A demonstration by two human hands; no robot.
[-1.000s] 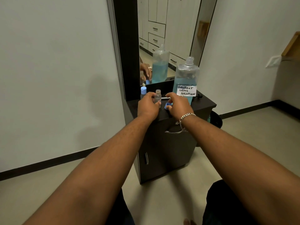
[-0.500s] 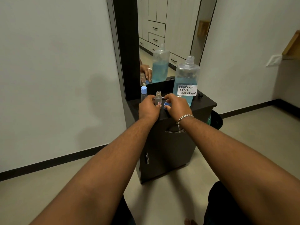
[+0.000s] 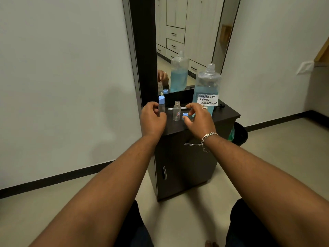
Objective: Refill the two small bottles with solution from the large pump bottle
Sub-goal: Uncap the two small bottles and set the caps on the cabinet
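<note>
So the big contact lens solution bottle (image 3: 208, 86) sits right of centre in the frame, upright on the dark cabinet top (image 3: 227, 114) in front of the mirror (image 3: 187, 41), about half full of blue liquid, and nobody's touching it. It's supposed to be a pump bottle but I honestly can't make out a pump head on it from here. What's new: half a second ago both hands were bunched together around the open small bottle (image 3: 176, 111) at centre frame, and now they've split apart. That bottle stands on its own, uncapped and looking empty. The left hand (image 3: 153, 118) has slid over toward the left and is curling round the capped small bottle (image 3: 161, 106), fingers at its side, though I can't tell if it's really gripping yet. The right hand (image 3: 197, 118) hovers over the loose blue cap (image 3: 185, 114) lying on the cabinet top; its fingers are loosely curled and don't seem to hold anything. My read is bottle one is opened, cap parked, and bottle two gets uncapped next, so no actual filling has started.
</note>
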